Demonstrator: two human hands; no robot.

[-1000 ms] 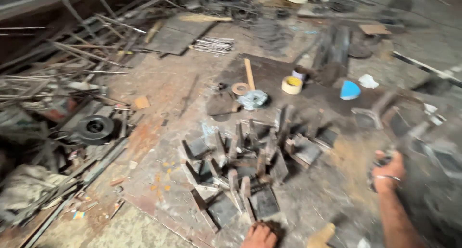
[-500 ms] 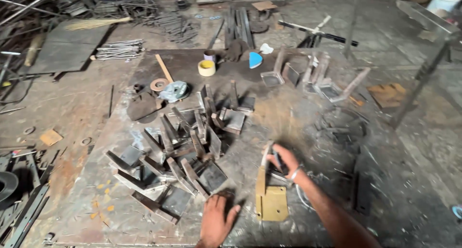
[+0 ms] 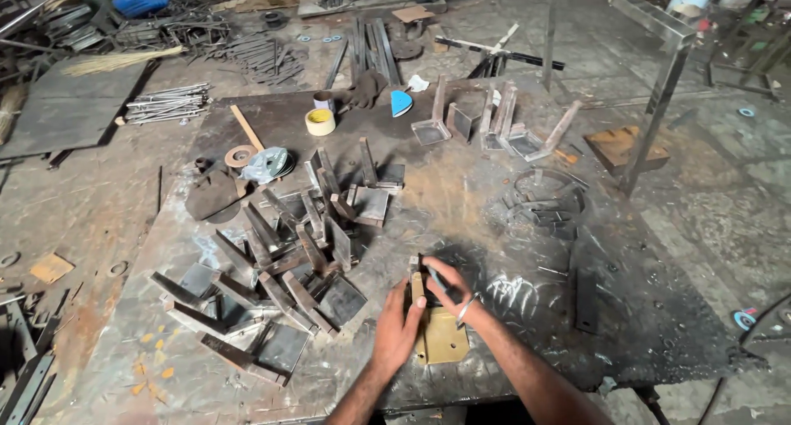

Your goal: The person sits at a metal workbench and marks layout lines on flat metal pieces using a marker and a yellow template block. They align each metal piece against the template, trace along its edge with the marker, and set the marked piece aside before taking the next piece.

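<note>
Head view: near the counter's (image 3: 494, 227) near edge, the left hand (image 3: 400, 330) lies open against a yellowish bracket (image 3: 441, 342), and the right hand (image 3: 449, 289) grips its upright. A pile of grey brackets (image 3: 280, 260) sits left.

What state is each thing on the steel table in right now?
Left hand: open, palm against the yellowish bracket.
Right hand: fingers closed on the bracket's upright bar.
Yellowish bracket: plate flat on the table, bar upright.
Grey brackets: heaped, untouched.
Tape roll: lying flat.
Steel table: scuffed, chalk-marked.
</note>
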